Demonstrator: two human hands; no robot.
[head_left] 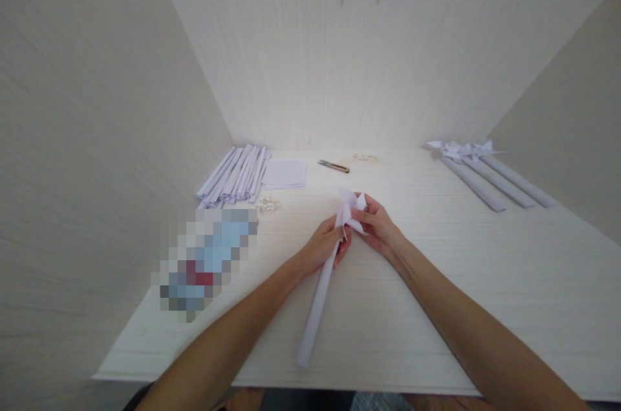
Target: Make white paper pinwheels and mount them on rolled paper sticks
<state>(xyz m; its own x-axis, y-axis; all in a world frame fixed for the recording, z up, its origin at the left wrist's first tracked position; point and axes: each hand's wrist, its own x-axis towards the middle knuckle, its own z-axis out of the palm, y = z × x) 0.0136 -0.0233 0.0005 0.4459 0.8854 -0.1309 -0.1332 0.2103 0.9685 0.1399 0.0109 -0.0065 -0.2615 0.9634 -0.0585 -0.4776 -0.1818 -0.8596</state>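
Note:
A white paper pinwheel on a rolled paper stick (316, 307) is held over the middle of the table. My left hand (323, 246) is closed round the upper end of the stick. My right hand (378, 224) pinches the folded paper head (350, 206) at the top of the stick. The stick's lower end points toward the table's front edge.
A bundle of rolled paper sticks (236, 175) and a stack of white paper squares (284, 173) lie at the back left, with small pale bits (268, 204) beside them. A cutter knife (334, 166) lies at the back. Three finished pinwheels (485, 171) lie at the right. A blurred patch (206, 259) covers something at the left.

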